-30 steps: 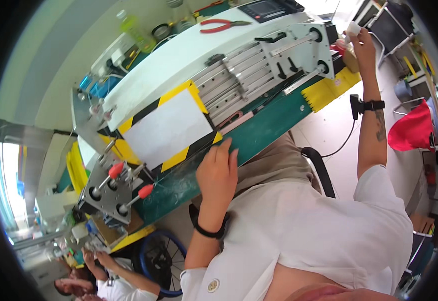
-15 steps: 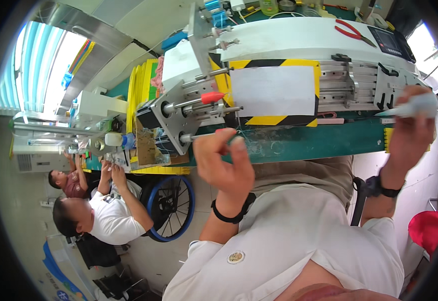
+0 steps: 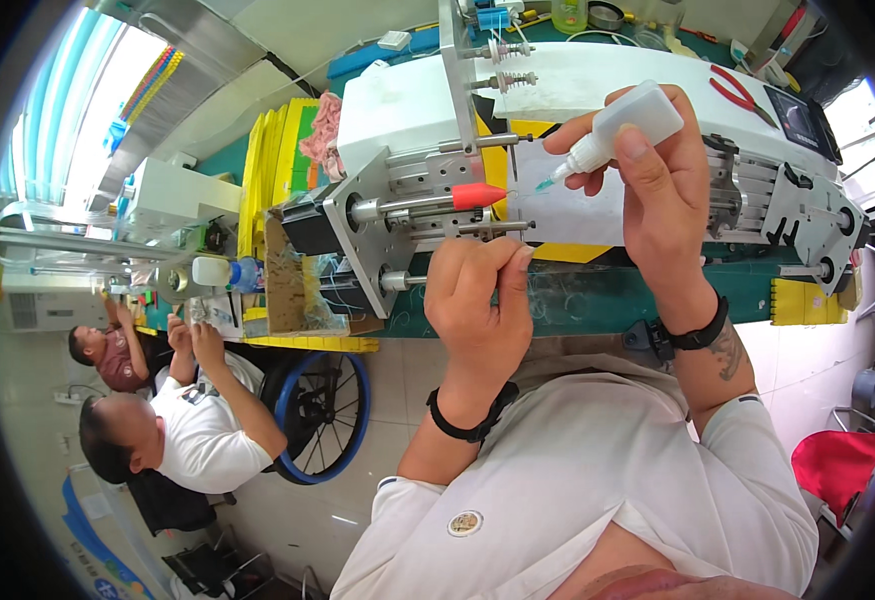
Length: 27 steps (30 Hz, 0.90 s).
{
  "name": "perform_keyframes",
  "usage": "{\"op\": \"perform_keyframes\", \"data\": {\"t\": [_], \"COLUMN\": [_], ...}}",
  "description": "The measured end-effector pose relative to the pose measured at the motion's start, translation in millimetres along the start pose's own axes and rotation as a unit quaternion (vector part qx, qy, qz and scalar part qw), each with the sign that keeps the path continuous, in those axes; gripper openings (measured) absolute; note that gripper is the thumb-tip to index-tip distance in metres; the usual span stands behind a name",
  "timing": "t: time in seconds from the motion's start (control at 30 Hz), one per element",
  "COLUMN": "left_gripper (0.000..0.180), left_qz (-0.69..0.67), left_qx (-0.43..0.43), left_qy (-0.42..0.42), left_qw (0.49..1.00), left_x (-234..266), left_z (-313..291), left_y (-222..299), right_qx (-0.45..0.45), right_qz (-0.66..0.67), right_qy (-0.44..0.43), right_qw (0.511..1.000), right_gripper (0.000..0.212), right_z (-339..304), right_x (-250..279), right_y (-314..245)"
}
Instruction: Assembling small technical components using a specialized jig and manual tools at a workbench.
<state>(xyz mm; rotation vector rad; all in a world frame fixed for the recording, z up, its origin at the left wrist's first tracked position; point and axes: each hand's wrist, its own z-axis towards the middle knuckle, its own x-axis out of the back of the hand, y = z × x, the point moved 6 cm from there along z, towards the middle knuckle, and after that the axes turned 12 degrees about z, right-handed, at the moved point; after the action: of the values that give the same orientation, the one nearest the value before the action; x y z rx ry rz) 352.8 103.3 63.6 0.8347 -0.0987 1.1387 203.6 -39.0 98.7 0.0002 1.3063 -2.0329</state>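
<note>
My right hand (image 3: 662,190) grips a white squeeze bottle (image 3: 647,118) with a thin needle tip. The bottle is tilted, its tip slanting down and left above the white sheet (image 3: 547,195) with a yellow-and-black striped border. My left hand (image 3: 482,315) is closed in a pinch at the end of the lower metal rod (image 3: 407,279); its fingers hide that end and whatever they hold. Just above, a red pointed cap (image 3: 477,195) sits on another rod of the metal machine (image 3: 352,240). The bottle tip stands apart from this cap, to its right.
Red-handled pliers (image 3: 742,95) lie on the white housing (image 3: 577,75) at the back. A cardboard box (image 3: 282,290) stands left of the machine on the green table (image 3: 567,310). Further left a co-worker (image 3: 212,430) in a white shirt sits by a blue-rimmed wheel (image 3: 322,415).
My right hand has brought the bottle from the far right in to the middle, over the sheet. The left hand has shifted slightly right and stays pinched at the lower rod.
</note>
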Motion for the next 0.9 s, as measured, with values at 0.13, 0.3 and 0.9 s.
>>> {"op": "perform_keyframes", "data": {"t": [0.13,0.3,0.9], "left_gripper": [0.009,0.010,0.013], "left_qz": [0.000,-0.011,-0.007], "left_qx": [-0.006,-0.030,0.000], "left_qy": [-0.008,0.006,-0.006], "left_qw": [1.000,0.999,1.000], "left_x": [-3,-4,-14], "left_z": [-2,0,-2], "left_y": [-2,-2,5], "right_qx": [0.013,0.016,0.037], "right_qz": [0.008,0.003,0.034], "right_qy": [0.022,0.022,0.036], "right_qw": [1.000,1.000,0.998], "right_gripper": [0.029,0.029,0.028], "right_z": [1,1,-10], "right_x": [3,3,26], "right_y": [3,4,-22]}}
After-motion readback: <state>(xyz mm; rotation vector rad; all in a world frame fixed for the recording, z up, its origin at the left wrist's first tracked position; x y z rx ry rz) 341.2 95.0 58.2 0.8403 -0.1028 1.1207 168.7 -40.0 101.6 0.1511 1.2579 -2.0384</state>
